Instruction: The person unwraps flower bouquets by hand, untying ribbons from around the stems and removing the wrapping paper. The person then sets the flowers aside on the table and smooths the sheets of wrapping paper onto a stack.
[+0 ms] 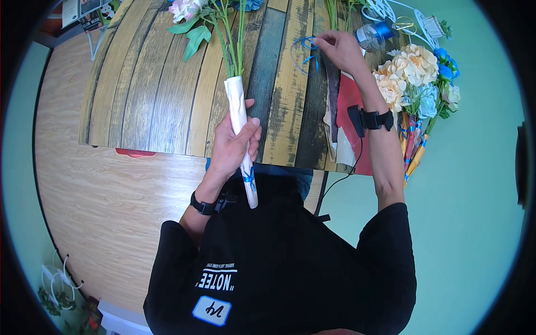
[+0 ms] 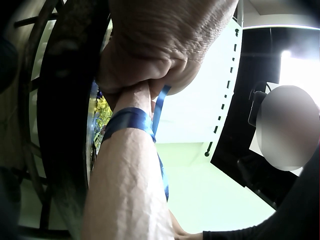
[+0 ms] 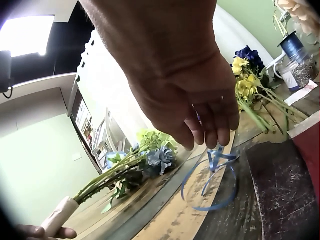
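My left hand (image 1: 231, 142) grips a white paper wrap (image 1: 237, 103) around the stems of a flower bunch. Blue ribbon (image 1: 249, 177) is tied in a bow low on this wrap, and the left wrist view shows the band (image 2: 127, 121) close up. Blue, pale green and pink blooms (image 3: 161, 160) lie beyond the stems over the table. Out to the right, my right hand (image 1: 341, 53) reaches down with thumb and fingertips together at a loose piece of curled blue ribbon (image 3: 220, 204), which it pinches close over the wood.
Dark and red wrapping sheets (image 1: 350, 106) lie under the right forearm. A blue ribbon spool (image 1: 384, 28) sits by a glass of small grains (image 1: 368, 37). Several wrapped bouquets (image 1: 414, 67) stand at the right edge of the plank table (image 1: 167, 111). Yellow flowers (image 3: 246, 86) lie farther back.
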`<control>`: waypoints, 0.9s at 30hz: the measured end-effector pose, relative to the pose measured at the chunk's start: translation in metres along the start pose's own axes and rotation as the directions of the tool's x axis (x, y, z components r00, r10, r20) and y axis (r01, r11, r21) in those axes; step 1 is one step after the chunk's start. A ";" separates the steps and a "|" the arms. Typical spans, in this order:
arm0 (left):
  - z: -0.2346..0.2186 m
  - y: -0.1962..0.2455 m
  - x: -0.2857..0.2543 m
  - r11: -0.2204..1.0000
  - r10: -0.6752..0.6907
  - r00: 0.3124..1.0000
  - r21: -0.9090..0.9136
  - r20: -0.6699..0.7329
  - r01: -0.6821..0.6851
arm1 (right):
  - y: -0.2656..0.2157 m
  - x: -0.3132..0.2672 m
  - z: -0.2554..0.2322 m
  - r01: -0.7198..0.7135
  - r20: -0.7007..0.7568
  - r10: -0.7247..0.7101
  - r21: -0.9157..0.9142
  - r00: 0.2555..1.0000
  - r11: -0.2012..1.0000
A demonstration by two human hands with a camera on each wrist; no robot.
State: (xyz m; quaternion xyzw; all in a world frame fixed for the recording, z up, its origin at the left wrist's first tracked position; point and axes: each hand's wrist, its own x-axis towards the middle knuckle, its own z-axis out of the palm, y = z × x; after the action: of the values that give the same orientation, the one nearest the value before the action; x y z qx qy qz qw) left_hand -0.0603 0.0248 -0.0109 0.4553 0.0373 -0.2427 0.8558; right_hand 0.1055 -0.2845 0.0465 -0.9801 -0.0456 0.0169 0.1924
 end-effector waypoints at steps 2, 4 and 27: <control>0.001 0.000 0.000 1.000 -0.005 1.000 -0.005 0.001 0.005 | -0.003 -0.004 -0.005 0.048 -0.064 -0.050 -0.025 0.997 0.999; 0.002 0.000 0.001 1.000 -0.016 1.000 0.008 -0.017 0.016 | -0.018 -0.020 -0.013 0.046 -0.107 -0.049 -0.026 0.993 0.999; 0.025 -0.009 0.003 0.976 -0.120 0.983 -0.164 0.142 0.143 | -0.130 -0.241 0.074 -0.316 0.348 0.046 0.779 0.936 0.541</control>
State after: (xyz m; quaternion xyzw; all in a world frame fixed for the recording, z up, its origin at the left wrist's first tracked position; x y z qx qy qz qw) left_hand -0.0657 -0.0007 -0.0044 0.3587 0.0322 -0.3242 0.8748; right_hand -0.1484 -0.1600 0.0311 -0.7610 0.0430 0.1979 0.6163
